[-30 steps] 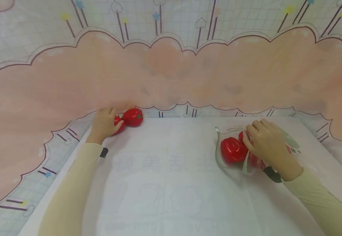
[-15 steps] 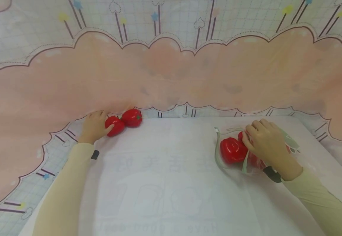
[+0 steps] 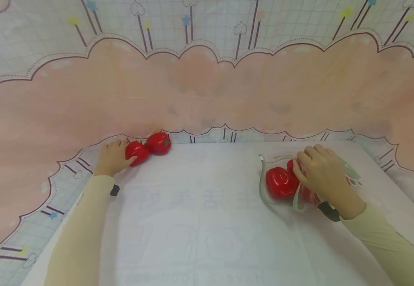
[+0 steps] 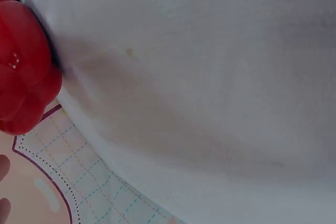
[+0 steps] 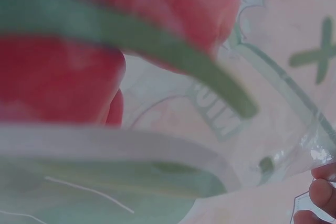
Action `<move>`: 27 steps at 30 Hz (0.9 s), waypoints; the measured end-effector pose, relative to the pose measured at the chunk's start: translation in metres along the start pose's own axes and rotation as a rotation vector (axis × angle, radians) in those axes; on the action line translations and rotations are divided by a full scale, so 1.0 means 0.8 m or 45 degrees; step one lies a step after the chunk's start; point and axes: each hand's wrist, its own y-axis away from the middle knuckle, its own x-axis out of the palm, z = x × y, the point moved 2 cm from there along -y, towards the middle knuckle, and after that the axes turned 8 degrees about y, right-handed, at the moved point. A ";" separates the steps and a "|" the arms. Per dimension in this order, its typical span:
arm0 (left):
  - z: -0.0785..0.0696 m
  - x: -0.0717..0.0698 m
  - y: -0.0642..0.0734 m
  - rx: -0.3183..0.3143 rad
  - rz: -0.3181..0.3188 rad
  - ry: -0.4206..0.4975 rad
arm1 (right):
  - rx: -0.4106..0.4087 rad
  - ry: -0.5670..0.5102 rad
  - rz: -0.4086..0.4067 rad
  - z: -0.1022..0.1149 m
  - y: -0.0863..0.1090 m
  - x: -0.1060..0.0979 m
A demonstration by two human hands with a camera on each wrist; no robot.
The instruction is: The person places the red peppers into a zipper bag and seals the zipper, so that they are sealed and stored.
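Note:
Two glossy red bell peppers lie side by side at the table's far left corner. My left hand is at the left side of the nearer bell pepper, its thumb in front of it. In the left wrist view two fingertips show below that lobed pepper, apart from it. The other bell pepper, with a green star-shaped stem, lies just behind. At the right my right hand pinches the edge of a clear plastic bag with green trim. Inside sits a red bell pepper, with more red partly hidden by the hand.
A white cloth with faint printing covers the table. Behind and at the left hangs a patterned pink and checked curtain. Its scalloped border runs along the table's back edge.
My left hand has shifted left and loosened from over the nearer bell pepper, which is now mostly uncovered. The right hand and the bag have stayed in place.

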 end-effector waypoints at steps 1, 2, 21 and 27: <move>0.000 0.001 0.000 -0.004 0.003 -0.004 | 0.001 0.001 0.000 0.000 0.000 0.000; 0.000 0.002 0.000 -0.011 0.006 -0.005 | 0.002 0.001 -0.001 0.000 0.000 0.000; -0.003 0.014 -0.002 -0.099 0.041 0.051 | -0.003 -0.006 -0.017 0.000 0.000 0.001; -0.003 0.016 0.003 -0.095 0.040 0.123 | -0.006 -0.021 -0.013 0.001 -0.001 0.000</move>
